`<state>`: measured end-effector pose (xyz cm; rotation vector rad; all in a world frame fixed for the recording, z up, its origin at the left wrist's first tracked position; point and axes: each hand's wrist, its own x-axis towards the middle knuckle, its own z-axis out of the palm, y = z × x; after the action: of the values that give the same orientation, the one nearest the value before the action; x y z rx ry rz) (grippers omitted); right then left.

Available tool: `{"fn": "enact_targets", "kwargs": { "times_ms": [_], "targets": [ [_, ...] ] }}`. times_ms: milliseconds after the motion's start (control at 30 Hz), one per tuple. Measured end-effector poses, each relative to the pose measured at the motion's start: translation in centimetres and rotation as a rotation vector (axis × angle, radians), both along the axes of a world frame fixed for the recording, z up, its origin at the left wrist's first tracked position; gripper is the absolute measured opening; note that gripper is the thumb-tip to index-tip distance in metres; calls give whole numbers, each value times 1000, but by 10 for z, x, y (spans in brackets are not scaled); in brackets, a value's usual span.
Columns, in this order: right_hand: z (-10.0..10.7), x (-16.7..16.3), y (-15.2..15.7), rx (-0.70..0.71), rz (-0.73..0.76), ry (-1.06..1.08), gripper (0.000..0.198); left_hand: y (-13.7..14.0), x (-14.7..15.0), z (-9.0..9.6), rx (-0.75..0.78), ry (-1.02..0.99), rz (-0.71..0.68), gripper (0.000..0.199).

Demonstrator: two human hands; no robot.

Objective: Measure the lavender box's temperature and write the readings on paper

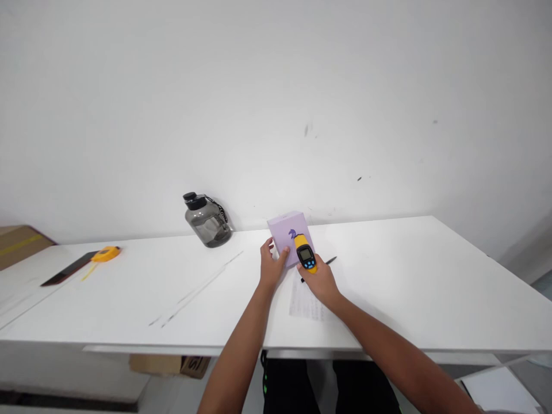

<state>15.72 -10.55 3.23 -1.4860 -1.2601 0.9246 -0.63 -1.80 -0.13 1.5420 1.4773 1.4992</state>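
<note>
My left hand [273,263] grips the lower left edge of a light purple box [282,230], its thumb on the front face. A dark purple emblem shows on that face, and the box stands tilted on the table. In my right hand [322,280] is a yellow and black infrared thermometer [306,253], with its small screen and blue buttons facing me. Its front end is close to the box face; whether it touches, I cannot tell. Under my right hand lie a sheet of paper [304,302] with writing and a dark pen [331,260], partly hidden.
A grey water bottle [209,223] with a black lid stands by the wall. To the left lie an orange tape measure [107,253] and a flat black object [71,268]. A cardboard box [21,244] is at the far left. The white table's [207,322] front edge runs before me.
</note>
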Motion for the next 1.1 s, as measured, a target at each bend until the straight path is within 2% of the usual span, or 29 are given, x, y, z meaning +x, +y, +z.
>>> {"fn": "enact_targets", "kwargs": {
  "times_ms": [200, 1100],
  "targets": [
    [-3, 0, 1, 16, -1, 1, 28, -3, 0, 3, 34, 33, 6, 69],
    [1, 1, -1, 23, 10, -33, 27, -5, 2, 7, -8, 7, -19, 68]
  ]
}}
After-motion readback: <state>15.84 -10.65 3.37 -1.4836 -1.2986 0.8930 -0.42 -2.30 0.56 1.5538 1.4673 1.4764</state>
